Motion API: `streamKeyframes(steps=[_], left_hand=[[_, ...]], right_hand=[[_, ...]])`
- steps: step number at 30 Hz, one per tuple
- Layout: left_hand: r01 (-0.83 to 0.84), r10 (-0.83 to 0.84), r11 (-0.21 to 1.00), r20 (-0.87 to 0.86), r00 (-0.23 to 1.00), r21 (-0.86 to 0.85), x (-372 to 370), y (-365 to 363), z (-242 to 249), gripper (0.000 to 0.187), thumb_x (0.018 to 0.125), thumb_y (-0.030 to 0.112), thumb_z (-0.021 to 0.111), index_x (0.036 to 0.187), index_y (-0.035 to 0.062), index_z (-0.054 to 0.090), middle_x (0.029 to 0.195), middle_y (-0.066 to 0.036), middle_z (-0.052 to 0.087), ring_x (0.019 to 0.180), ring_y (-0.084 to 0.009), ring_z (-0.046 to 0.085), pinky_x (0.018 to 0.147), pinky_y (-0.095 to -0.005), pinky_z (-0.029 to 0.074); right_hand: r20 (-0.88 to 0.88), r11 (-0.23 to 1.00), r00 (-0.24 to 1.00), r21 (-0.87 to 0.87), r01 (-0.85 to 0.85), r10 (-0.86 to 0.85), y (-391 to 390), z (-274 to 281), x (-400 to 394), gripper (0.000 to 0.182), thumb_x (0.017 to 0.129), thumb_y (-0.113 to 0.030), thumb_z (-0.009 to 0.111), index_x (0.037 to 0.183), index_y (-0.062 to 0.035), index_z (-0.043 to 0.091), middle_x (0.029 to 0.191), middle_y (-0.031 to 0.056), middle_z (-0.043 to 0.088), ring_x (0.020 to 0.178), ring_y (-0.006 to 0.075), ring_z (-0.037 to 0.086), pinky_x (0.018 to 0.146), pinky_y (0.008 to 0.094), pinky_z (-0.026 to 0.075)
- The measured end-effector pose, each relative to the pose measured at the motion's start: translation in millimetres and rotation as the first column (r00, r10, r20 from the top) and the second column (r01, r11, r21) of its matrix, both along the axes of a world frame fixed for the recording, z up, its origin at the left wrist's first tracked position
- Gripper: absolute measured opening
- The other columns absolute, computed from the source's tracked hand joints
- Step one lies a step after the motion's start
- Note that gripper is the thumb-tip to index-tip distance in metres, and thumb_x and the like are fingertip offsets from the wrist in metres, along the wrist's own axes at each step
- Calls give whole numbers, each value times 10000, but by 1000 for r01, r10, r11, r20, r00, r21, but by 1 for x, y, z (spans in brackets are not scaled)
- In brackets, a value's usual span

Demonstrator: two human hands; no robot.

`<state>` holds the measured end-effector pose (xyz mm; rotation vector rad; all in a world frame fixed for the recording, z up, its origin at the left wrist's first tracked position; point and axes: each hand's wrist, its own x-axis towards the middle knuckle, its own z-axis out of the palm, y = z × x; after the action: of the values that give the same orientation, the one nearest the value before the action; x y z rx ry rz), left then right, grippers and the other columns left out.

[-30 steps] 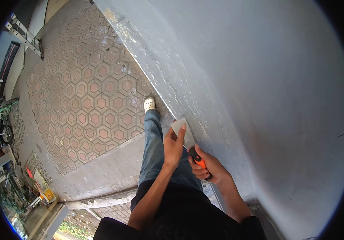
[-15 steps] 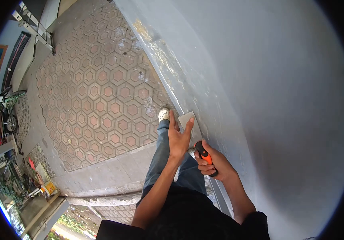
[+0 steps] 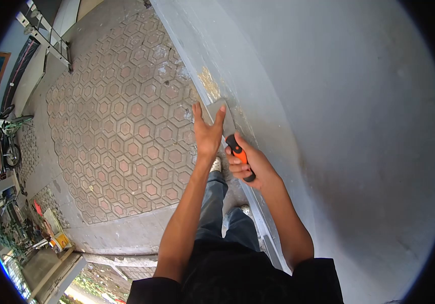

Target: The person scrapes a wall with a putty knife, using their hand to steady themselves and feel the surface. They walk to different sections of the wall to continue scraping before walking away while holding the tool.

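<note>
A scraper [image 3: 229, 121] with a wide flat metal blade and an orange-and-black handle lies against the ledge [image 3: 182, 50] at the foot of the grey wall. My right hand [image 3: 258, 167] is closed around its handle. The thumb of my left hand [image 3: 208, 137] presses on the blade, while the other fingers stretch out along its left side, partly behind it. Just beyond the blade's far edge, a yellowish patch [image 3: 207, 81] of scuffed, flaking paint shows on the ledge.
The smooth grey wall [image 3: 354, 101] rises on my right. Hexagonal paving [image 3: 121, 121] spreads to the left. An aluminium ladder [image 3: 50, 43] stands at the far left, with a motorbike [image 3: 10, 137] below it in view. My feet are on the ground close to the ledge.
Both hands and the scraper have moved forward along the ledge, up and left in view, to near the yellowish patch. The grip looks the same.
</note>
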<state>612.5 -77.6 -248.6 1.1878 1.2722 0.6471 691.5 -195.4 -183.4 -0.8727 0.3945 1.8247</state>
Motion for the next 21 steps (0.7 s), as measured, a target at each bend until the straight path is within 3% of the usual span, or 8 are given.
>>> streamKeyframes(steps=[2,5,6,9,11,13,16,21], left_hand=[[104,-84,984,-141,986,142,5,25,-4,995,872,390,735,1501,-119,157,1430,-308,433,1293,-333,475,1093,-388,370],[154,-156,987,64,986,38,7,31,28,1026,853,417,748,1499,-120,159,1417,-310,446,1296,-328,475,1074,-387,391],[186,-186,976,-8,983,113,4,27,16,995,878,406,727,1515,-91,146,1457,-307,397,1303,-327,472,1059,-382,413],[185,-195,977,85,977,107,-16,-27,16,904,932,370,674,1537,-38,140,1515,-290,314,1327,-334,452,1060,-385,417],[240,-249,967,118,961,85,-46,-81,6,809,979,329,616,1551,7,142,1557,-264,249,1358,-340,420,1074,-399,406],[281,-269,957,142,953,-76,-80,-143,11,771,992,312,597,1556,34,150,1555,-249,272,1372,-335,406,1078,-401,402],[334,-322,921,91,942,-198,-133,-236,6,747,996,330,587,1554,49,178,1543,-239,310,1374,-332,408,1094,-399,382],[466,-473,796,83,877,-386,-178,-361,5,742,982,373,606,1528,22,246,1497,-249,380,1285,-334,506,1017,-367,450]], right_hand=[[-9,999,1000,43,28,-28,19,-3,7,491,997,-554,470,904,-72,496,643,-23,430,436,13,311,366,170,253],[-2,993,998,100,63,-64,16,0,14,486,1004,-533,472,939,-54,518,664,-21,443,454,5,324,378,161,262],[55,995,998,98,15,-20,8,6,14,495,1008,-528,466,960,-41,533,667,-20,448,455,9,325,382,165,266],[213,994,974,60,-92,78,-37,23,9,536,1015,-523,449,1023,-3,576,670,-4,492,444,26,361,395,191,293],[608,972,762,-83,-219,223,-90,49,-3,528,1024,-500,447,1045,8,587,660,23,542,431,50,409,407,217,322],[710,973,668,-115,-200,221,-159,56,-18,486,1034,-452,456,1069,14,590,663,54,594,428,62,447,416,228,346],[724,947,614,-287,-145,314,-267,80,-46,395,1035,-363,494,1075,16,597,702,72,637,450,68,468,433,230,364],[756,907,554,-421,1,350,-429,107,-100,316,1014,-288,554,1084,17,598,733,60,659,498,70,495,473,233,390]])
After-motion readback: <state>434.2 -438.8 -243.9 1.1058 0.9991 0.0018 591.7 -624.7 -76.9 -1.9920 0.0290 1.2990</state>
